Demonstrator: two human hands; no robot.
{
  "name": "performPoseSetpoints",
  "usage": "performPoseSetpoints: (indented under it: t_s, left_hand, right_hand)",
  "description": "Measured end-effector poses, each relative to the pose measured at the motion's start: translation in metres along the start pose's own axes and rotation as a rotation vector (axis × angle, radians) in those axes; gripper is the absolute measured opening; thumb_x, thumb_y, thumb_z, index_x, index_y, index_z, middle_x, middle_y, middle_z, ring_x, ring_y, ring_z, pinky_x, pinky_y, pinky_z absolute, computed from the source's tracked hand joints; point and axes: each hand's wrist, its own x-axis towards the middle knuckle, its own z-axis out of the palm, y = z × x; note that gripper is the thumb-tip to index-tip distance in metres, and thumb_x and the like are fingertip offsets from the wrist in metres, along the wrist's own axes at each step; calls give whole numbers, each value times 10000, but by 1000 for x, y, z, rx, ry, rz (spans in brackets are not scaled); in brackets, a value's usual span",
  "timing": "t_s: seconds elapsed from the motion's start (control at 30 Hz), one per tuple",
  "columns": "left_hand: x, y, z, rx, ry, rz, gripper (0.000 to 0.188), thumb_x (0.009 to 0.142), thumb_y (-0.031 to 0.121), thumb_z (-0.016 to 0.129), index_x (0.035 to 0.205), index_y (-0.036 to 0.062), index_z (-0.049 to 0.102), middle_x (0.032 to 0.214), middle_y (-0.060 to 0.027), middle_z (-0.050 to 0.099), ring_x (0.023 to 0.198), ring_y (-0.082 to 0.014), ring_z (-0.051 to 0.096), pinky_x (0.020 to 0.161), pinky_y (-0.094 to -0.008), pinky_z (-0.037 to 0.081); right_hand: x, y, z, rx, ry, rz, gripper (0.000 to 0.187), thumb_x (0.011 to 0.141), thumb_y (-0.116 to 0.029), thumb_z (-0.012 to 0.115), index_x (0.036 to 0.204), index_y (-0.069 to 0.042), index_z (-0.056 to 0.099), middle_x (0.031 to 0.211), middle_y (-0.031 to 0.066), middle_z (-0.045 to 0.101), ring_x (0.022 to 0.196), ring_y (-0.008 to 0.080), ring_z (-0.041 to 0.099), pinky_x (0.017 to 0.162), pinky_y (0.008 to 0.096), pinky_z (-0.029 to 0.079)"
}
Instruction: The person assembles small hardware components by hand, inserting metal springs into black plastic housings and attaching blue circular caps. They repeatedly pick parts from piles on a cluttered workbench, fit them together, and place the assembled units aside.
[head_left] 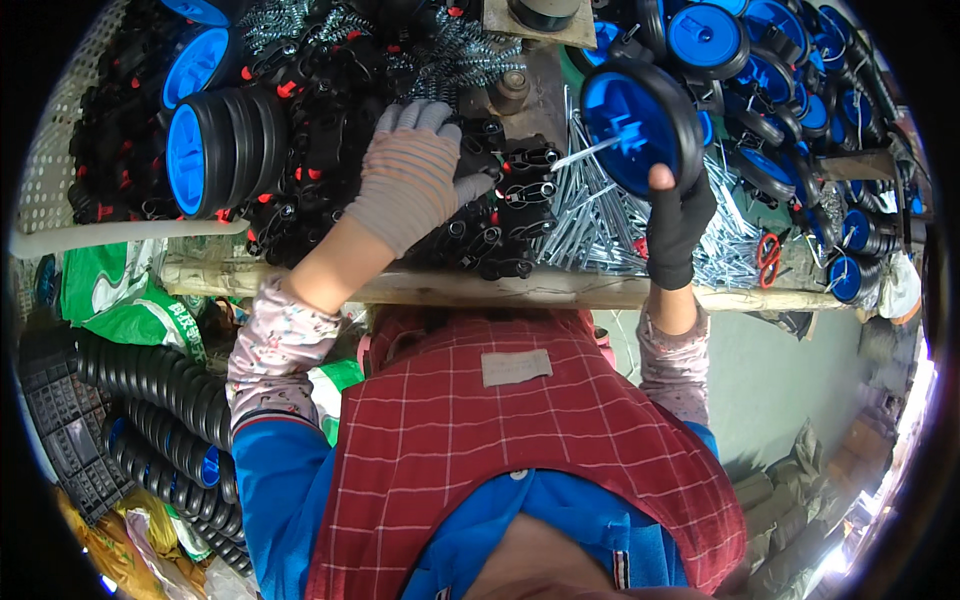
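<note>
My right hand (682, 228), in a black glove with the thumb tip bare, grips a black-tyred wheel (640, 128) with a blue hub, raised over the bench. A thin metal rod (588, 152) sticks out leftward from its hub. My left hand (412, 170), in a grey striped glove, reaches over a pile of black plastic brackets (330, 150), some with red pieces. Its thumb stands apart from the fingers, whose tips rest among the brackets. Nothing held shows in it. Beneath the raised wheel lies a heap of long metal pins (590, 225).
Stacked blue-hubbed wheels (240, 150) stand left on the bench; more wheels (705, 38) crowd the far right. Springs (455, 60) lie at the back near a metal post (512, 90). Red-handled scissors (767, 260) sit by the wooden front edge (480, 287). Rows of tyres (150, 380) lie lower left.
</note>
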Motion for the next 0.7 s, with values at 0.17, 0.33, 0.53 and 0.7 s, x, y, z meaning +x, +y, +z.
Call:
performPoseSetpoints:
  t_s: [0.17, 0.33, 0.53, 0.7]
  left_hand:
    - [-1, 22, -1, -126, 0, -90, 450, 809, 368, 780, 1064, 33, 620, 1061, -159, 634, 1080, -353, 603, 983, -453, 471]
    - [-1, 63, 12, -473, 162, -125, 433, 871, 264, 747, 1189, 58, 537, 991, -181, 671, 881, -407, 671, 782, -456, 545]
    - [17, 96, 14, -962, 37, -150, 606, 943, 351, 688, 1388, 1, 471, 1140, -274, 641, 1042, -443, 638, 907, -456, 520]
    - [39, 48, 31, -1007, -89, -40, 744, 873, 468, 742, 1336, -60, 496, 1099, -277, 679, 998, -389, 688, 913, -435, 540]
  right_hand:
    - [-10, 35, 22, 410, 192, 267, 371, 955, -292, 712, 1159, 13, 657, 1034, 77, 676, 867, 143, 583, 780, 279, 461]
    - [4, 28, 76, 727, 287, 173, 321, 1035, -186, 561, 1291, 6, 572, 1123, 147, 660, 961, 231, 647, 845, 367, 533]
    - [27, 22, 100, 1150, 355, 475, 387, 994, -314, 634, 1223, -2, 612, 1106, 95, 663, 961, 165, 635, 859, 316, 521]
    - [34, 18, 101, 702, 426, 220, 371, 982, -299, 653, 1179, 14, 619, 1067, 82, 662, 894, 168, 615, 804, 322, 502]
